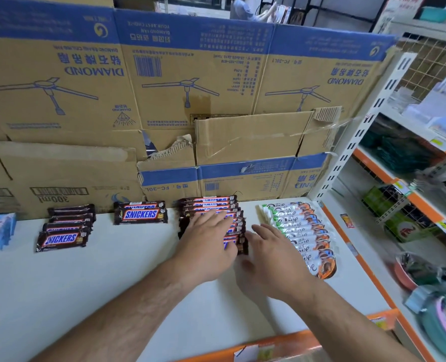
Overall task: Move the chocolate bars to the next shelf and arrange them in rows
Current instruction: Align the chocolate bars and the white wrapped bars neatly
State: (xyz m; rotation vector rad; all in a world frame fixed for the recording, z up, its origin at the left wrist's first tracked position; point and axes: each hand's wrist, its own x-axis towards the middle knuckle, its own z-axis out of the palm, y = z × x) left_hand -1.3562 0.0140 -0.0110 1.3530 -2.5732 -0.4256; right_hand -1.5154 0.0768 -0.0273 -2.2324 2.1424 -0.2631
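Head view.
A: Step in hand?
B: Squaring up the right Snickers row [208,203] at the back of the shelf [112,283]. Left hand [206,241] lies flat on top, fingers straight, gripping nothing. Right hand [271,259] is open at the row's right end; contact unclear.
A: Next move?
B: Probably nudging the ends flush with light pressure.
A: Room?
B: Dove row [302,231] just beside, narrow gap. Cardboard [164,100] close behind. Bare shelf in front; middle row [140,214] near on the left.
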